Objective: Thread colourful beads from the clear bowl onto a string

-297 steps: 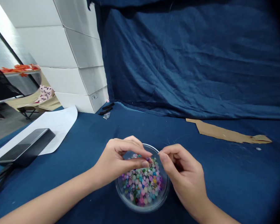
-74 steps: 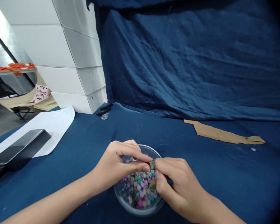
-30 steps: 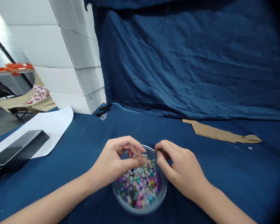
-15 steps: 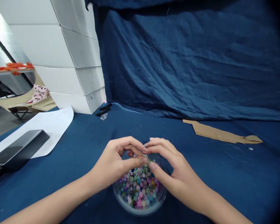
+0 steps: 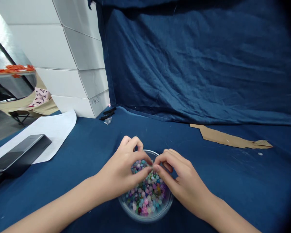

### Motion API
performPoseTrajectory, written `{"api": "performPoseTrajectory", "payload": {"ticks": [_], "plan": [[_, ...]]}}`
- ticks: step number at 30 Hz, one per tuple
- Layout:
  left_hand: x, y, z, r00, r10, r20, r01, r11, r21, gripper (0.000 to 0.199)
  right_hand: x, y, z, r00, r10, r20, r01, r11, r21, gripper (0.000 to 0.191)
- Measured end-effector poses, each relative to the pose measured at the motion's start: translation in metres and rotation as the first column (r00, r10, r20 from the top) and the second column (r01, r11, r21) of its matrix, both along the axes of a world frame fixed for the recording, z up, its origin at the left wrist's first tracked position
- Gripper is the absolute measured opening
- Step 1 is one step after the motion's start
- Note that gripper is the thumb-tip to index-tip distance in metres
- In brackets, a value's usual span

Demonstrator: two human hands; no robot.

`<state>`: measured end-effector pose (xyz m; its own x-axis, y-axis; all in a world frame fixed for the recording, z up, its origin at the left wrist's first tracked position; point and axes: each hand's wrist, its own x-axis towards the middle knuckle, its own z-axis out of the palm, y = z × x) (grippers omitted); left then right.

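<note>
A clear round bowl (image 5: 145, 220) full of small beads (image 5: 145, 197) in pink, purple, green, blue and white stands before me on the blue cloth. Over its left side, my left hand (image 5: 128, 168) pinches with thumb and index finger, the other fingers curled up. My right hand (image 5: 177, 174) pinches from the right, thumb against index finger. Both sets of fingertips meet above the beads. Something tiny and pale seems to lie between them, too small to name.
White boxes (image 5: 70, 64) are stacked at the back left. A dark device (image 5: 19, 155) lies on white paper (image 5: 60, 129) at the left. Black items (image 5: 108, 113) lie by the boxes. A torn cardboard strip (image 5: 228, 137) lies at the right, below a blue curtain (image 5: 196, 64).
My left hand's middle and other fingers have lifted and curled away, uncovering the bowl's far rim. My right fingers have drawn in to a tighter pinch beside the left fingertips.
</note>
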<state>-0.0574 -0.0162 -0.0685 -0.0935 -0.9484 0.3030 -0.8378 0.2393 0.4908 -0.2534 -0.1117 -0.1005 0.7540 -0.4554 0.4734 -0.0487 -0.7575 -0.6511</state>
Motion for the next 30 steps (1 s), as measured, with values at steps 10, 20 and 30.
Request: {"api": "performPoseTrajectory", "payload": {"ticks": [10,20,30], "plan": [[0.001,-0.001,0.005,0.984,-0.121,0.127,0.087,0.966,0.243,0.006,0.001,0.002,0.000,1.000,-0.029,-0.003,0.029,1.000,-0.011,0.014],[0.002,-0.005,-0.005,0.937,-0.038,-0.347,0.062,0.996,0.059,0.004,0.000,0.001,-0.003,0.983,-0.118,0.141,0.050,0.910,0.412,0.024],[0.003,0.004,0.002,0.742,-0.087,-0.665,0.074,0.996,-0.047,0.013,-0.002,0.010,0.003,0.951,-0.150,0.269,-0.042,0.803,0.594,0.027]]}}
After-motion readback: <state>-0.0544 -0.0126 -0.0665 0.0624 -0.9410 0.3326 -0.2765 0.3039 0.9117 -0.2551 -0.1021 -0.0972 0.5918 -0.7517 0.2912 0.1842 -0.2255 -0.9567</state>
